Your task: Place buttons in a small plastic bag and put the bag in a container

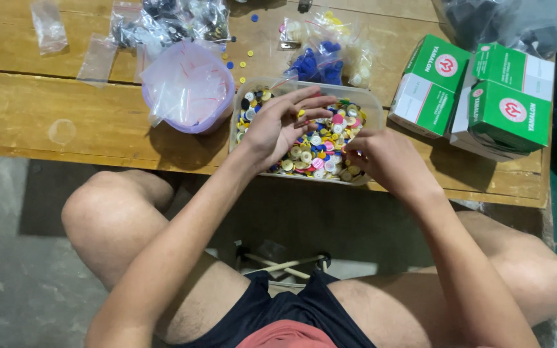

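Both hands are in the clear tub (374, 103) of mixed coloured buttons (320, 151) at the near edge of the wooden surface (27, 116); left hand (278, 125) is spread wide over the pile, holding nothing I can see; right hand (381, 158) is curled at the near right corner, can't tell whether its grip has a button; I'd rake lightly with spread fingers so nothing spills over the rim; pink bowl (217, 113) of baggies sits just left, green boxes (472, 93) to the right.

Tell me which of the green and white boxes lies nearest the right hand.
The leftmost green and white box, lying tilted at the near left of the stack; it is closest to the right hand, while the other boxes sit farther right.
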